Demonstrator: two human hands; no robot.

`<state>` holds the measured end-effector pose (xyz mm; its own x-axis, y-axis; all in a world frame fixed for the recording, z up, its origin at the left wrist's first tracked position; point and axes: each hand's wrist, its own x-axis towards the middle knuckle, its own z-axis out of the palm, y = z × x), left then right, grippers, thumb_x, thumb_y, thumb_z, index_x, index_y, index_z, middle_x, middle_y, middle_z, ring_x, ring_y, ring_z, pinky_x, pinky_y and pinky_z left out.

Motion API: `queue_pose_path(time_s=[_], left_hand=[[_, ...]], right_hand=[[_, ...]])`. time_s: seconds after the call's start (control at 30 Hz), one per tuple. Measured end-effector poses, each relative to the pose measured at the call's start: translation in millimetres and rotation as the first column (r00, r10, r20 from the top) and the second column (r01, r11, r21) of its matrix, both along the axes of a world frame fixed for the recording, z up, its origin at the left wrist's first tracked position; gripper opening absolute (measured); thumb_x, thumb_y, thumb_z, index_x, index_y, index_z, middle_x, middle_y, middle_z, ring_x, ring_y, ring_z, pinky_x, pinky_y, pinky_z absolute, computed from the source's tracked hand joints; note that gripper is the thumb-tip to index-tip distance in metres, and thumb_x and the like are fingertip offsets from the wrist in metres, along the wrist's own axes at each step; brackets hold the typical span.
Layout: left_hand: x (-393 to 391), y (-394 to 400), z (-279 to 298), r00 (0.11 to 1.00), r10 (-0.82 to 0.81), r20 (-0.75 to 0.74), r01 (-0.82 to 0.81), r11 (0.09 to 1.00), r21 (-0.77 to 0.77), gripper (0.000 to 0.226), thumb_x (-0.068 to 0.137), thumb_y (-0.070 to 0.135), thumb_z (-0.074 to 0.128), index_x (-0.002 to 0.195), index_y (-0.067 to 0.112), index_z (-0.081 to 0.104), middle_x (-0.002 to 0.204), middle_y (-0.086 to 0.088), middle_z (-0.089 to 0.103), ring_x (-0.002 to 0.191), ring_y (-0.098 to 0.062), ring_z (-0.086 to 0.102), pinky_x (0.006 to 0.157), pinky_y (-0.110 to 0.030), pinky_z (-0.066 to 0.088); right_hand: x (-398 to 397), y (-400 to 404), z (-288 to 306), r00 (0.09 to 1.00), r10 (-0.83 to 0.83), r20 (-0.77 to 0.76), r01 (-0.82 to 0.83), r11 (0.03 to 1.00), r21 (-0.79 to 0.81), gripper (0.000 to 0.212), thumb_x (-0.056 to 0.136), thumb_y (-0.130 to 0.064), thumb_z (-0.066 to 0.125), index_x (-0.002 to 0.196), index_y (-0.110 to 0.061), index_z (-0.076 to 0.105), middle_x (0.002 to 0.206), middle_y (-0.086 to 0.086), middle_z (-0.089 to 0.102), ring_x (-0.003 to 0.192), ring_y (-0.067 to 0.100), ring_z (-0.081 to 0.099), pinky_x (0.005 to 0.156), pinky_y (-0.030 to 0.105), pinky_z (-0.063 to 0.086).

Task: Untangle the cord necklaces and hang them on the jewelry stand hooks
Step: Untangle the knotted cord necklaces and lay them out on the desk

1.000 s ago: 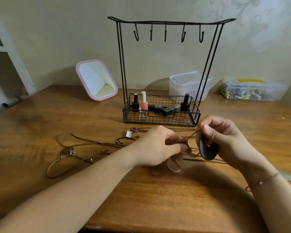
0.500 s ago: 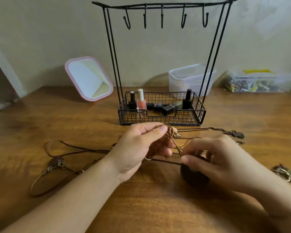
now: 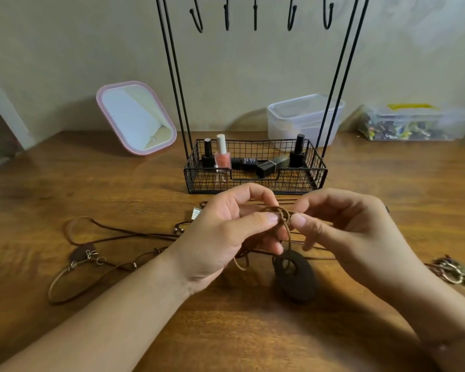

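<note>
My left hand [image 3: 226, 237] and my right hand [image 3: 349, 234] meet at the middle of the table, each pinching a knotted brown cord [image 3: 285, 214] between thumb and fingers. From that cord a dark oval pendant [image 3: 294, 275] hangs down to the wood. More brown cord necklaces [image 3: 97, 248] lie tangled on the table to the left, with small metal clasps. Behind my hands stands the black wire jewelry stand [image 3: 255, 167]; its hooks [image 3: 254, 14] at the top are bare.
The stand's wire basket holds nail polish bottles [image 3: 222, 154]. A pink-framed mirror [image 3: 136, 118] leans on the wall at the back left. Two clear plastic boxes [image 3: 304, 116] sit at the back right. Another jewelry bundle [image 3: 450, 271] lies at the right edge.
My right hand let go of the dark pendant, rose, and now pinches the cord knot beside my left thumb. The pendant now hangs below my hands. The view tilted down and closer.
</note>
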<state>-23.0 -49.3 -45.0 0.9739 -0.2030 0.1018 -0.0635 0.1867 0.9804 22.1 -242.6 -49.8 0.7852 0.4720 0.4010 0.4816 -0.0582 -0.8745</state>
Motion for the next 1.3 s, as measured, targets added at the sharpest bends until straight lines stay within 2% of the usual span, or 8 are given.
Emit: queue_pose_path(time_s=[0.27, 0.6, 0.8, 0.97, 1.07, 1.13, 1.2, 1.3], left_hand=[[1.3, -2.4, -2.3, 0.981, 0.108, 0.162, -0.146, 0.959, 0.243, 0.012, 0.094, 0.003, 0.06, 0.093, 0.014, 0.062, 0.072, -0.002, 0.067, 0.069, -0.013, 0.062, 0.061, -0.024, 0.051], [5.3, 1.5, -7.0, 0.963, 0.196, 0.186, -0.237, 0.944, 0.231, 0.008, 0.095, 0.012, 0.06, 0.093, 0.012, 0.068, 0.085, -0.003, 0.073, 0.083, -0.016, 0.069, 0.077, -0.027, 0.056], [5.9, 2.1, -6.7, 0.945, 0.21, 0.25, -0.259, 0.949, 0.18, 0.026, 0.092, 0.025, 0.05, 0.075, 0.014, 0.067, 0.084, -0.003, 0.072, 0.089, -0.019, 0.067, 0.084, -0.033, 0.053], [0.9, 4.0, -2.3, 0.989, 0.07, 0.129, -0.082, 0.993, 0.09, 0.05, 0.093, 0.034, 0.035, 0.061, 0.002, 0.055, 0.08, -0.004, 0.071, 0.086, -0.022, 0.067, 0.089, -0.046, 0.049], [1.0, 2.8, -2.0, 0.984, 0.092, 0.151, -0.128, 0.961, 0.245, 0.061, 0.094, 0.046, 0.034, 0.048, 0.012, 0.052, 0.073, -0.009, 0.07, 0.079, -0.019, 0.068, 0.085, -0.035, 0.05], [2.8, 0.7, -8.2, 0.929, 0.165, 0.33, -0.312, 0.83, 0.462, 0.049, 0.093, 0.037, 0.05, 0.052, 0.013, 0.059, 0.067, -0.006, 0.067, 0.075, -0.016, 0.066, 0.075, -0.034, 0.05], [3.6, -0.8, -12.6, 0.889, 0.173, 0.423, -0.393, 0.761, 0.515, 0.025, 0.087, 0.032, 0.062, 0.068, 0.016, 0.068, 0.07, 0.0, 0.066, 0.075, -0.016, 0.064, 0.07, -0.033, 0.052], [2.5, -1.3, -11.7, 0.922, 0.127, 0.365, -0.29, 0.852, 0.436, 0.016, 0.085, 0.032, 0.065, 0.091, 0.018, 0.069, 0.085, 0.001, 0.069, 0.086, -0.017, 0.065, 0.076, -0.03, 0.055]], right_hand=[[-1.3, 1.3, 1.6, 0.996, -0.064, -0.068, 0.075, 0.981, 0.179, 0.014, 0.075, -0.023, 0.072, 0.085, -0.013, 0.074, 0.076, 0.012, 0.072, 0.068, 0.02, 0.067, 0.057, 0.03, 0.056], [-5.2, 2.8, 4.4, 0.991, -0.125, 0.044, 0.111, 0.963, 0.245, 0.011, 0.086, -0.016, 0.063, 0.096, -0.014, 0.068, 0.079, 0.015, 0.068, 0.068, 0.027, 0.066, 0.057, 0.03, 0.056], [-4.2, 5.9, 2.2, 0.989, -0.139, 0.045, 0.127, 0.97, 0.205, 0.011, 0.085, -0.014, 0.062, 0.094, -0.015, 0.068, 0.08, 0.013, 0.068, 0.067, 0.019, 0.066, 0.056, 0.027, 0.055], [-5.6, 5.9, 3.9, 0.993, -0.118, 0.002, 0.114, 0.96, 0.255, 0.013, 0.083, -0.013, 0.062, 0.095, -0.011, 0.067, 0.081, 0.016, 0.066, 0.066, 0.017, 0.066, 0.055, 0.027, 0.057], [-5.5, 6.1, 3.6, 0.994, -0.103, -0.038, 0.109, 0.956, 0.273, 0.013, 0.083, -0.012, 0.062, 0.095, -0.008, 0.066, 0.083, 0.02, 0.066, 0.072, 0.022, 0.071, 0.054, 0.03, 0.058], [-5.5, 6.3, 3.7, 0.994, -0.101, -0.035, 0.107, 0.959, 0.262, 0.013, 0.083, -0.012, 0.062, 0.095, -0.008, 0.066, 0.084, 0.021, 0.067, 0.072, 0.024, 0.072, 0.053, 0.031, 0.058], [-5.8, 6.6, 4.4, 0.994, -0.104, -0.025, 0.107, 0.962, 0.25, 0.013, 0.082, -0.012, 0.063, 0.094, -0.008, 0.066, 0.083, 0.02, 0.068, 0.07, 0.019, 0.071, 0.055, 0.03, 0.058], [-6.3, 6.8, 4.6, 0.994, -0.11, 0.0, 0.108, 0.971, 0.215, 0.011, 0.083, -0.01, 0.064, 0.093, -0.009, 0.068, 0.081, 0.015, 0.071, 0.064, 0.013, 0.068, 0.056, 0.024, 0.056]])
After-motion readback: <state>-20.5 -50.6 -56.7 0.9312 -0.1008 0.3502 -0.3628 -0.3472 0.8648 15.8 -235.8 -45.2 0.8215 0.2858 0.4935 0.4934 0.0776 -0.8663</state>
